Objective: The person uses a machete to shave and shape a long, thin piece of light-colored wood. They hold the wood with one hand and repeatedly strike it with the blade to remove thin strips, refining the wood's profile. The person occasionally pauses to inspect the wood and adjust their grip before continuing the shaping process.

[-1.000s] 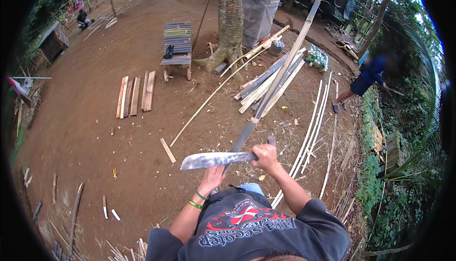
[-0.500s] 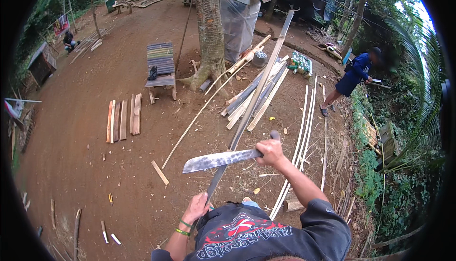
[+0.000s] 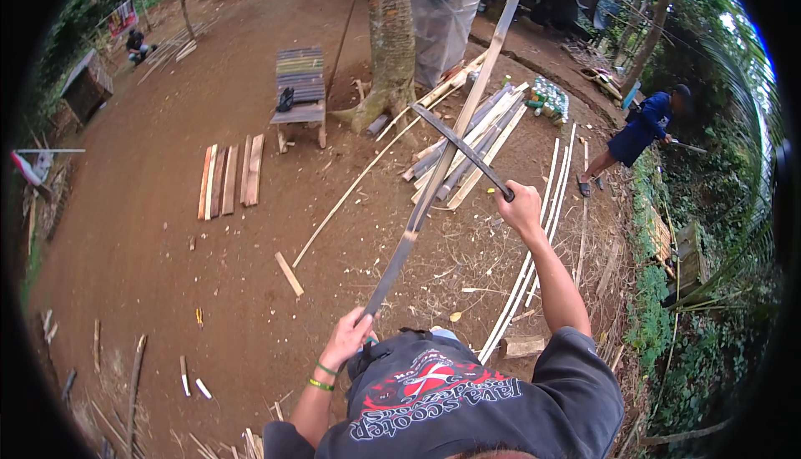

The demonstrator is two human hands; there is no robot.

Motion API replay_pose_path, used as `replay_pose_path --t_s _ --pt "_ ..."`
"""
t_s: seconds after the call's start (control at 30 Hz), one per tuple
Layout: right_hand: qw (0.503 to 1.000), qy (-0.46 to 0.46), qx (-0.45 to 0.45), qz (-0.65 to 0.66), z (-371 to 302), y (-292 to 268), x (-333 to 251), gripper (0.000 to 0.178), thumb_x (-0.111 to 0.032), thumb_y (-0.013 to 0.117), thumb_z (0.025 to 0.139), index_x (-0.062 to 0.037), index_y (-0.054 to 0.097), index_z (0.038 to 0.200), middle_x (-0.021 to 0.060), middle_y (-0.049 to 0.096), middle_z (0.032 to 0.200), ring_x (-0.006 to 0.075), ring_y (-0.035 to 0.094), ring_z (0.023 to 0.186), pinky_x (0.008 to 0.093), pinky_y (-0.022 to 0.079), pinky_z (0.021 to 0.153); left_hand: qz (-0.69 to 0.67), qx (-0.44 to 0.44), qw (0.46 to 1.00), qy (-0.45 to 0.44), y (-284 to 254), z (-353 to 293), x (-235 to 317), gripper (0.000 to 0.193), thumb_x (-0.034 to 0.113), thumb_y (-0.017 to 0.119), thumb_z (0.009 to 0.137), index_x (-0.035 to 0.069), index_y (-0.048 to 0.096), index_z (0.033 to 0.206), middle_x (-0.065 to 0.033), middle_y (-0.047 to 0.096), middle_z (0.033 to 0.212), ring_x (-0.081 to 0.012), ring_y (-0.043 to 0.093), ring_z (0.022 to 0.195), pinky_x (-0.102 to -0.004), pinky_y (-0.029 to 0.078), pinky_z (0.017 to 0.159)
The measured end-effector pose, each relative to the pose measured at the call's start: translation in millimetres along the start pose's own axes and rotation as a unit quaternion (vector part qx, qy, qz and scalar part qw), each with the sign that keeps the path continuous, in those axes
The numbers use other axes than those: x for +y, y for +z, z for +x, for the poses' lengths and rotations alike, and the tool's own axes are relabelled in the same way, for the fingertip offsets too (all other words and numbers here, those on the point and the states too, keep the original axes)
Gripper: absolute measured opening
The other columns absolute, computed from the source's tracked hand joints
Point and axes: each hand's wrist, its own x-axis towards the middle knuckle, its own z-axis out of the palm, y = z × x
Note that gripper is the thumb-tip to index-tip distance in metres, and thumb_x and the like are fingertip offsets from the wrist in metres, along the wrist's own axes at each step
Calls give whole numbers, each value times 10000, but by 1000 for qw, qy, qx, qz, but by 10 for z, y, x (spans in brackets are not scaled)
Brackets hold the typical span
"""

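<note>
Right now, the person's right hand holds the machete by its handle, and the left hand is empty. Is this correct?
Not quite: the left hand is not empty; the head view shows it gripping the near end of the long bamboo strip. The right hand does hold the machete by its handle.

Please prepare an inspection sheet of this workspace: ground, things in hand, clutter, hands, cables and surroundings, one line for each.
Ground: brown bare earth, strewn with small pale scraps.
Things in hand: a long flat strip slants up and away; a large knife crosses it in view; contact cannot be told.
Clutter: heap of long pieces beyond; row of planks and short stick to the left.
Hands: left hand holds the strip's near end; right hand grips the knife handle.
Cables: nothing seen on the ground.
Surroundings: tree trunk, slatted seat, person in blue at right, another person far left.
</note>
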Motion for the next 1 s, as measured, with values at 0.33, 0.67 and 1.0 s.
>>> replay_pose_path --t_s 0.33,0.67,1.0 --pt "968 -182 -164 54 -1371 544 -1132 171 -185 704 702 -88 563 703 105 635 649 292 654 577 431 517 548 256 162 930 208 276 744 126 245 191 508 995 -2 644 1063 -166 625 734 -328 630 697 -430 479 634" --pt "992 -58 -100 -59 -603 154 -684 189 -203 666 788 -79 566 687 95 595 549 239 625 475 415 504 468 261 168 932 185 444 570 320 241 185 530 989 -20 628 911 -229 636 772 -412 624 718 -485 470 648" --pt "979 -123 -138 -81 -577 176 -703 138 -192 659 779 -86 584 733 95 613 590 232 645 517 402 518 492 280 220 912 204 551 476 328 206 138 540 980 -43 564 885 -251 586 753 -455 579 713 -506 435 623"
